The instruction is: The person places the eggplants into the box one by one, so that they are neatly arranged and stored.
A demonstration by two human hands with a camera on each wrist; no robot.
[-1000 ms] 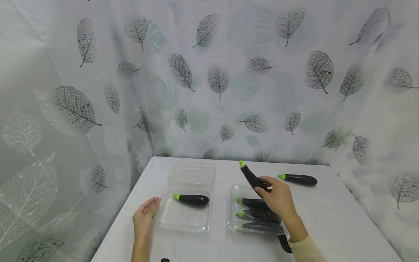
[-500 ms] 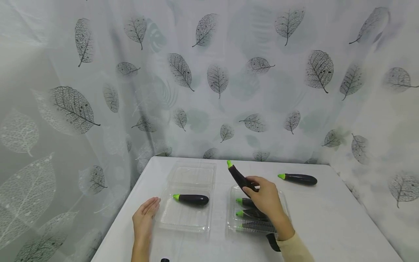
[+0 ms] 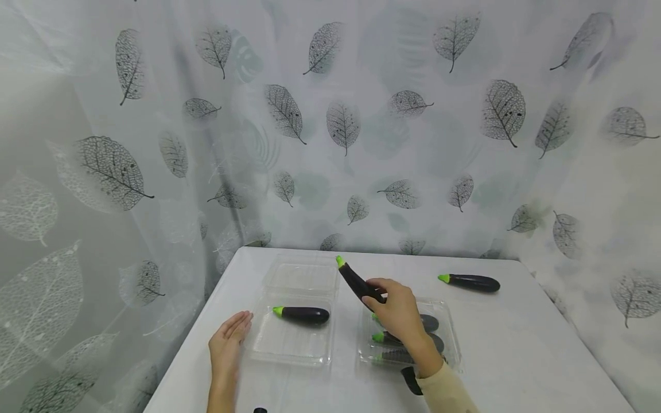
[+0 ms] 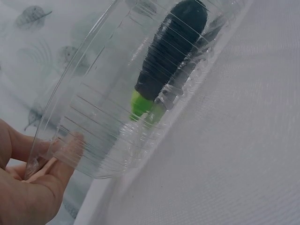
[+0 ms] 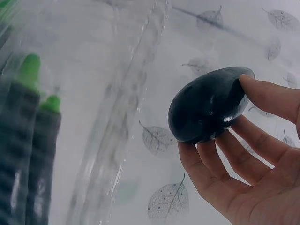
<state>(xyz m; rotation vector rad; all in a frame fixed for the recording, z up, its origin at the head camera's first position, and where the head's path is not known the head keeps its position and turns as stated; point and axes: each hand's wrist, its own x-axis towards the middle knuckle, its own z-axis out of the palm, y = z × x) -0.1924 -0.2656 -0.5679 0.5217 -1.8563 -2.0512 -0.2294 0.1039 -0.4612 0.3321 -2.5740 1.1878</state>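
My right hand (image 3: 396, 307) grips a dark eggplant (image 3: 356, 284) with a bright green stem, between thumb and fingers. The eggplant is lifted and tilted, its stem pointing up and left, above the gap between two clear plastic boxes. In the right wrist view the rounded end of the eggplant (image 5: 206, 105) faces the camera. With fingers fairly straight, my left hand (image 3: 227, 341) touches the left side of the left box (image 3: 289, 350). One eggplant (image 3: 304, 315) lies in that box. The right box (image 3: 454, 338) holds several eggplants, partly hidden by my right forearm.
Another eggplant (image 3: 472, 283) lies on the white table (image 3: 527, 344) at the back right. The left box's lid (image 3: 302, 275) lies folded back behind it. A leaf-patterned curtain (image 3: 343, 172) hangs behind the table and along its sides.
My right hand has moved left with the eggplant, from over the right box toward the left one. More of the right box's eggplants show now. My left hand has stayed put.
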